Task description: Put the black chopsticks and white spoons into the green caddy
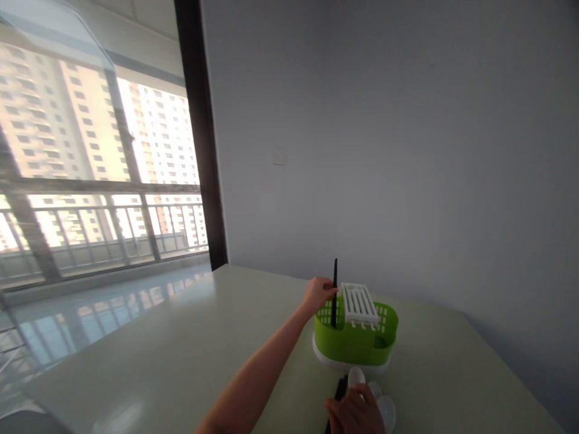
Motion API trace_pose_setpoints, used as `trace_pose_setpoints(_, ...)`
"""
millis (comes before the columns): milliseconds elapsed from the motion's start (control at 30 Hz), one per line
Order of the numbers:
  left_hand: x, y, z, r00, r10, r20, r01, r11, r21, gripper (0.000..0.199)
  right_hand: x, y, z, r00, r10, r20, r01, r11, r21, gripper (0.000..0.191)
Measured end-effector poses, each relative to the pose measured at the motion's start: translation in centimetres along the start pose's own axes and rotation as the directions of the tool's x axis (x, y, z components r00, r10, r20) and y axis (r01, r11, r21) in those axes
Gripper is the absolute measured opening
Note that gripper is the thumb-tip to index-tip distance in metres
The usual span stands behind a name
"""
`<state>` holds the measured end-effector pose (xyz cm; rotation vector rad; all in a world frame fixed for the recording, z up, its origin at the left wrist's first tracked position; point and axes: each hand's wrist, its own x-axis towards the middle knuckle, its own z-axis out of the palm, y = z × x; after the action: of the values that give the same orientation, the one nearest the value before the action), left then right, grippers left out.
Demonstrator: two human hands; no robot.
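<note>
My left hand [319, 292] pinches a black chopstick [335, 301], which stands nearly upright with its lower end inside the left part of a green cutlery basket [353, 346]. A white slatted rack [359, 302] with small hooks sits across the basket's top. Nearer to me, my right hand [356, 411] is closed, its fingers curled at a bunch of black chopsticks [340, 389] lying on the table. Several white spoons [386, 411] lie beside and partly under that hand; their handles are hidden.
The basket stands on a white base [332, 364] on a pale table [235, 319]. A grey wall [384, 150] rises behind the table, with a switch plate [279, 157] on it. At the left is a large window [99, 150] with a railing outside.
</note>
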<state>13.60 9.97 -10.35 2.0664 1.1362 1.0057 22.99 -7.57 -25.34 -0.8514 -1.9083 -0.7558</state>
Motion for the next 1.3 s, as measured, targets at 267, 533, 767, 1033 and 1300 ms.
trace_pose_setpoints(267,0.5,-1.4,1.9,0.997,-0.017,0.074,0.016,1.000,0.011,0.024,1.5,-0.4,-1.4,0.999,-0.033,0.029,0.033,0.999,-0.006,0.016)
trace_pose_setpoints(533,0.6,-1.7,2.2,0.997,0.009,0.071,-0.011,0.999,0.031,0.032,1.8,-0.6,-1.7,0.998,-0.037,0.056,0.037,0.999,0.007,0.016)
trace_pose_setpoints(767,-0.5,-0.6,0.1,0.999,0.041,-0.033,-0.038,0.995,0.089,0.033,1.4,-0.8,-2.3,0.995,0.023,0.092,-0.033,0.994,0.109,0.018)
trace_pose_setpoints(1033,-12.8,-2.2,-0.7,0.997,0.007,-0.073,0.009,0.976,0.218,0.018,1.4,-2.1,-3.0,0.960,0.168,0.223,-0.221,0.946,0.238,0.014)
trace_pose_setpoints(1300,-22.2,-4.6,2.3,0.941,-0.197,0.275,0.021,0.845,0.535,0.015,1.4,-2.7,-2.9,0.905,0.133,0.403,-0.254,0.931,0.263,0.015)
